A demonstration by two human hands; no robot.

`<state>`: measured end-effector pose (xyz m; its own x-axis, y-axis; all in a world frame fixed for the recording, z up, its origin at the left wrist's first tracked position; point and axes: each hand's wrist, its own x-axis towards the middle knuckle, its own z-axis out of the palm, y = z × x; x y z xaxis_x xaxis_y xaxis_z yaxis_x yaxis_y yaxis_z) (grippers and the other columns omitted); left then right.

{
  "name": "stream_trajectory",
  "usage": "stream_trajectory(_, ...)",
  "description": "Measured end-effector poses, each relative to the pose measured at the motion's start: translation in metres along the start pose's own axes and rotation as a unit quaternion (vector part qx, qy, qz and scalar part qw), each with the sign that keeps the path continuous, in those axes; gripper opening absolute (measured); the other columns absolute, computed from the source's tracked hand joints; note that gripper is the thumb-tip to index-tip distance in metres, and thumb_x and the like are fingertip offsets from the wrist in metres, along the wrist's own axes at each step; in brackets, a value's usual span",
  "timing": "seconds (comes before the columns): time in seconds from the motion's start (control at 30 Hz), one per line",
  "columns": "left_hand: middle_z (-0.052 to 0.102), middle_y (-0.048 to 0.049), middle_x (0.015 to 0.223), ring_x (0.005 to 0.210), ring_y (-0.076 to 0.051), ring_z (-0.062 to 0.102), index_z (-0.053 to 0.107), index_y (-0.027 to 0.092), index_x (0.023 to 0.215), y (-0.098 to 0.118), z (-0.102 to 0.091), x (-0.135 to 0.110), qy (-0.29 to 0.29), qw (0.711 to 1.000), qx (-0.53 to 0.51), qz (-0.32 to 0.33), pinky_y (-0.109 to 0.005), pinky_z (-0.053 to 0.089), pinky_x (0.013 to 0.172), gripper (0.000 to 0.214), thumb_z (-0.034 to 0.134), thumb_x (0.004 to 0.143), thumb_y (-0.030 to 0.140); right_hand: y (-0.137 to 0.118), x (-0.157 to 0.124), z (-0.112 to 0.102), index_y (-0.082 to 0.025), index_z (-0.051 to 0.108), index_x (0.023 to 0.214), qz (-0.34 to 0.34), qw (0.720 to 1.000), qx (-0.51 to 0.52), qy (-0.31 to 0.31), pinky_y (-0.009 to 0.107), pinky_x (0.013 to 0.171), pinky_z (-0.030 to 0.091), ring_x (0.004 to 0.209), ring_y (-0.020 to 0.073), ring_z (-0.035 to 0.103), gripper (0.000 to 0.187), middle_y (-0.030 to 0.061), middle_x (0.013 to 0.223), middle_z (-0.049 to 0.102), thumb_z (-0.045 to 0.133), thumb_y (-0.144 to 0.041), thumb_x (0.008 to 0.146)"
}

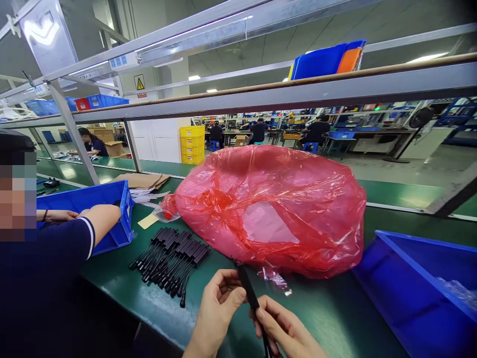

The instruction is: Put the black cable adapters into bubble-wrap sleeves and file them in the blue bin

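Observation:
A slim black rectangular module with a cable [247, 286] is tilted in front of me, over the green bench. My right hand [283, 325] pinches its lower end, where the black cable runs down out of view. Curled around the left side of the module is my left hand [219, 311], its thumb and fingers closed at the edge. To the left lies a pile of similar black modules with cables [169, 258], laid side by side in overlapping rows. Just beyond my hands sits a large red plastic bag [316, 214].
A blue bin [421, 283] with clear plastic stands at right. On the left, a co-worker's arm [106, 223] reaches into another blue bin [128, 211]. Cardboard sheets [143, 180] and a small clear bag [276, 281] lie on the green bench [320, 311]. A shelf rail [238, 102] crosses above.

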<state>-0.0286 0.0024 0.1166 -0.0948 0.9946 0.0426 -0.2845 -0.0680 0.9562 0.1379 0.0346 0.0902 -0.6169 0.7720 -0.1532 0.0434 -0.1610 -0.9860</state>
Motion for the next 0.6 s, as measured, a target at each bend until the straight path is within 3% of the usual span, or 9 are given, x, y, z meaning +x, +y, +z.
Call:
stream_trajectory(0.13,0.072,-0.0084,0.097,0.088,-0.015,0.061,0.071,0.012,0.109,-0.008,0.003,0.024,-0.059,0.996,-0.062,-0.013,-0.025,0.048,0.082,0.039,0.079,0.083,0.041,0.002,0.001,-0.014,-0.022,0.055,0.076,-0.052,0.99,-0.109,0.073,0.023,0.048,0.032,0.052,0.0086,0.038,0.052,-0.0041,0.066,0.052,0.05,-0.071,0.092)
stream_trajectory(0.23,0.071,-0.0107,0.105,0.086,-0.013,0.061,0.072,0.013,0.117,-0.02,0.007,0.051,-0.13,0.983,-0.125,-0.043,-0.024,0.049,0.08,0.042,0.079,0.084,0.039,-0.002,0.01,-0.036,-0.021,0.059,0.069,-0.13,0.957,-0.203,0.163,0.025,0.057,0.04,0.06,0.0134,0.048,0.052,-0.0014,0.064,0.055,0.049,-0.064,0.095)
stream_trajectory(0.37,0.07,-0.0131,0.115,0.096,-0.017,0.064,0.07,0.016,0.125,-0.043,0.013,0.082,-0.207,0.963,-0.15,-0.086,-0.027,0.051,0.086,0.044,0.077,0.086,0.036,-0.001,0.025,-0.065,-0.023,0.069,0.091,-0.213,0.902,-0.236,0.293,0.026,0.073,0.05,0.078,0.0192,0.065,0.03,0.0026,0.085,0.071,0.063,-0.052,0.092)
stream_trajectory(0.6,0.066,-0.012,0.128,0.11,-0.021,0.064,0.065,0.024,0.134,-0.071,0.013,0.089,-0.251,0.945,-0.17,-0.124,-0.027,0.05,0.088,0.047,0.073,0.089,0.034,0.019,0.045,-0.08,-0.025,0.068,0.097,-0.287,0.869,-0.26,0.308,0.023,0.074,0.054,0.08,0.0174,0.069,0.012,0.002,0.09,0.071,0.063,-0.036,0.096)
